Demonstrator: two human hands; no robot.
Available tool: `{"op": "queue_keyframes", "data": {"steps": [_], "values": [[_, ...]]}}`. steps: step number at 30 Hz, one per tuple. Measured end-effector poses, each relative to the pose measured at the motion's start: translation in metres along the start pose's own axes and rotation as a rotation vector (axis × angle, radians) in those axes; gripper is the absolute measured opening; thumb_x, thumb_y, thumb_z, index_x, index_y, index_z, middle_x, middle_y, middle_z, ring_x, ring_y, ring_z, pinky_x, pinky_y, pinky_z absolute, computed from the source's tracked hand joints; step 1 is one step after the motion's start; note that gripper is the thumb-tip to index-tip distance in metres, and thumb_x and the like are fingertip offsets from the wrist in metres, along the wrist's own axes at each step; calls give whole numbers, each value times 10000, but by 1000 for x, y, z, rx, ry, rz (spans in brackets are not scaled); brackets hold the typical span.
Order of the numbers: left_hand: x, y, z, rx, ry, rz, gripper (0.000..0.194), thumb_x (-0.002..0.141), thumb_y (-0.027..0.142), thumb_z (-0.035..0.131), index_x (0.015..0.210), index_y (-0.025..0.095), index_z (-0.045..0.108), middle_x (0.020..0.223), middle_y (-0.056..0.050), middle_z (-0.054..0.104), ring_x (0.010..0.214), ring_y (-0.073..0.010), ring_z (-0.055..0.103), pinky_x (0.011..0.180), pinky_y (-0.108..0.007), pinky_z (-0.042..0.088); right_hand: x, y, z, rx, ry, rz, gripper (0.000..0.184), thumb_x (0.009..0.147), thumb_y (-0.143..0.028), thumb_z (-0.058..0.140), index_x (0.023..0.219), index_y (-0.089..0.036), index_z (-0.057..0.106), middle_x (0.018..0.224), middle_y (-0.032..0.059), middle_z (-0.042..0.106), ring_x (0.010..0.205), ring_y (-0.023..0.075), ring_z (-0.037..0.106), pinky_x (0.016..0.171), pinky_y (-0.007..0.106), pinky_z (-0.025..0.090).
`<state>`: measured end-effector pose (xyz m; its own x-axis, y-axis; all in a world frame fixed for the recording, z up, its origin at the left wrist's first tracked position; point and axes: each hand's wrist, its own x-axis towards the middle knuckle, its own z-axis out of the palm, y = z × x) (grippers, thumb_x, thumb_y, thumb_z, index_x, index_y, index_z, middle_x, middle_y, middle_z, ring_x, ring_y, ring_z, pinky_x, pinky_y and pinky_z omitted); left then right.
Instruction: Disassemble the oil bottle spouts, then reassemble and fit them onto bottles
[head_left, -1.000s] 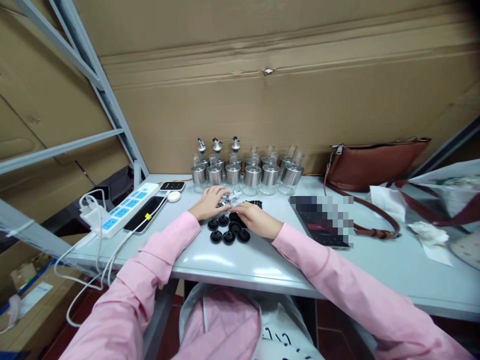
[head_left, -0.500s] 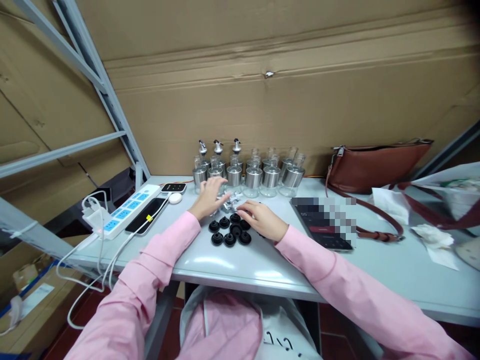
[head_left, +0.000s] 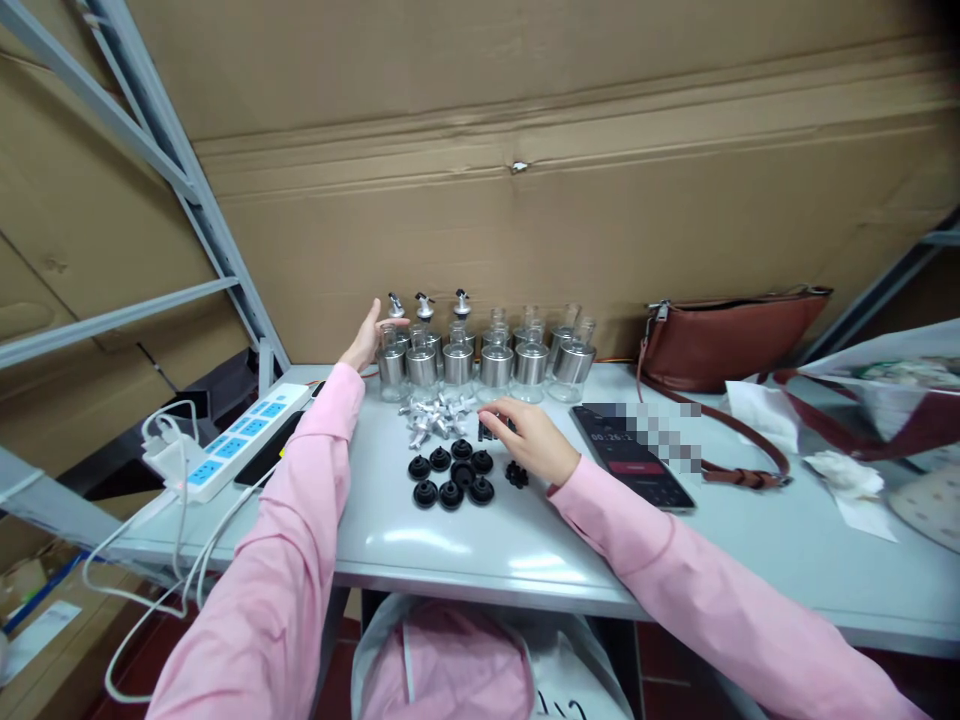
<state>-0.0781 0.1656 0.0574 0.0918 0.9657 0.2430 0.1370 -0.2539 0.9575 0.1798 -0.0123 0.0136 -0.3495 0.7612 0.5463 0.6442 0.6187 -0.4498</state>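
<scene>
My left hand is raised at the back left of the table, fingers apart, touching the leftmost glass bottle in a row of steel-banded bottles. Three bottles at the back left carry metal pourer spouts. My right hand rests on the table with fingers curled over small black pieces. In front lie several black rubber stoppers and a heap of silver metal spouts.
A white power strip with cables and a phone lie at the left. Another phone lies right of my hand. A brown leather bag, tissues and a plastic bag sit at the right. Cardboard walls stand behind; a metal rack stands at the left.
My left hand left the silver spouts and rose back and left to the leftmost bottle. My right hand stayed near the black pieces. The view shifted slightly.
</scene>
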Motion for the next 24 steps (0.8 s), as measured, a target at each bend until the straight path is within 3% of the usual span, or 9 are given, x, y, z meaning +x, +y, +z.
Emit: {"op": "queue_keyframes", "data": {"steps": [3, 6, 9, 13, 16, 19, 24], "values": [[2, 0, -2, -29, 11, -44, 764, 764, 749, 238, 815, 130, 683, 881, -126, 661, 816, -216, 607, 771, -365, 468, 0, -1, -2, 26, 17, -13, 245, 897, -306, 427, 869, -177, 634, 805, 43, 675, 735, 161, 607, 681, 284, 436], [2, 3, -6, 19, 196, 191, 535, 823, 579, 376, 861, 144, 685, 1077, -99, 617, 981, -206, 569, 909, -388, 427, -1, -5, -5, 32, 68, -31, 260, 909, -322, 407, 914, -187, 629, 893, 50, 687, 802, 173, 617, 726, 302, 418], [0, 17, -11, 58, 352, 402, 239, 729, 325, 607, 892, 163, 668, 1191, -54, 534, 1105, -179, 504, 988, -330, 384, -2, -8, -6, -7, 119, -46, 266, 910, -337, 407, 937, -190, 626, 920, 56, 693, 808, 182, 623, 738, 320, 388], [-20, 55, -7, 169, 714, 658, 47, 745, 182, 580, 725, 141, 593, 1065, -49, 512, 1060, -159, 517, 970, -294, 400, -3, -9, -8, -33, 152, -82, 269, 911, -339, 406, 927, -188, 628, 889, 57, 703, 794, 184, 629, 738, 322, 361], [-49, 83, 4, 308, 841, 815, 72, 792, 201, 552, 809, 167, 491, 1037, -39, 492, 1084, -176, 491, 996, -365, 369, -3, -9, -9, -21, 189, -87, 278, 913, -342, 394, 911, -188, 626, 844, 48, 705, 767, 175, 629, 735, 319, 358], [-75, 102, 15, 361, 746, 962, 248, 803, 263, 573, 945, 221, 374, 1066, -45, 478, 1074, -192, 502, 953, -386, 397, -4, -12, -11, 2, 232, -89, 276, 911, -337, 393, 900, -185, 623, 782, 34, 699, 731, 166, 625, 725, 316, 366], [-103, 122, 26, 482, 171, 871, 426, 816, 353, 567, 1134, 273, 295, 1066, -41, 518, 987, -190, 577, 835, -365, 470, -6, -20, -15, 131, 291, -49, 258, 896, -350, 413, 902, -187, 612, 709, 25, 677, 689, 158, 610, 728, 322, 401]]}}
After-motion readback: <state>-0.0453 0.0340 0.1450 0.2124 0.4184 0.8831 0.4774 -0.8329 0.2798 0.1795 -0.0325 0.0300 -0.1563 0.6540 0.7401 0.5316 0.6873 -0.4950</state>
